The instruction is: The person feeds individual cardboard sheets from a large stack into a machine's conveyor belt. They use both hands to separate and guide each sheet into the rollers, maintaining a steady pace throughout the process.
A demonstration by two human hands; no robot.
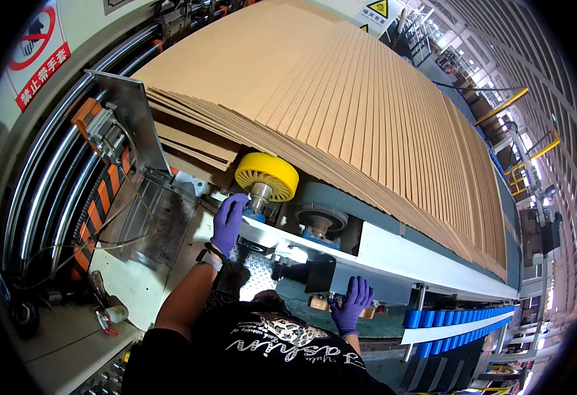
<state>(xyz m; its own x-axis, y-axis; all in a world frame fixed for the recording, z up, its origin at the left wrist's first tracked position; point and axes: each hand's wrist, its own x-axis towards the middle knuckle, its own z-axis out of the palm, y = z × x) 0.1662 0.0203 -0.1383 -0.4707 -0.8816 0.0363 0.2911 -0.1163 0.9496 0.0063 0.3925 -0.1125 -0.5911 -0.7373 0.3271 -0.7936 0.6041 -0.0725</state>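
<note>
— Doing what with the left hand point(228, 222)?
— Resting it at the left end of the white rail point(397, 253), just beside the shaft point(260, 194) of the yellow wheel point(272, 166). Not being able to tell from here whether grasping the edge or only touching.
— And doing what with the right hand point(350, 308)?
— Laying it released, with extended fingers, on the grey box point(388, 287) below the rail.
— Handling this well how?
— Probably best keeping fingertips clear of wheel and belt point(328, 197), touching lightly, watching both sides.
— Seeing what else around?
— Finding overlapping cardboard point(341, 85) covering much of the belt and crowding the space above the wheel. Also noticing a steel plate point(127, 99) to the left, blocking sideways reach, and blue rollers point(428, 318) to the box's right.
</note>
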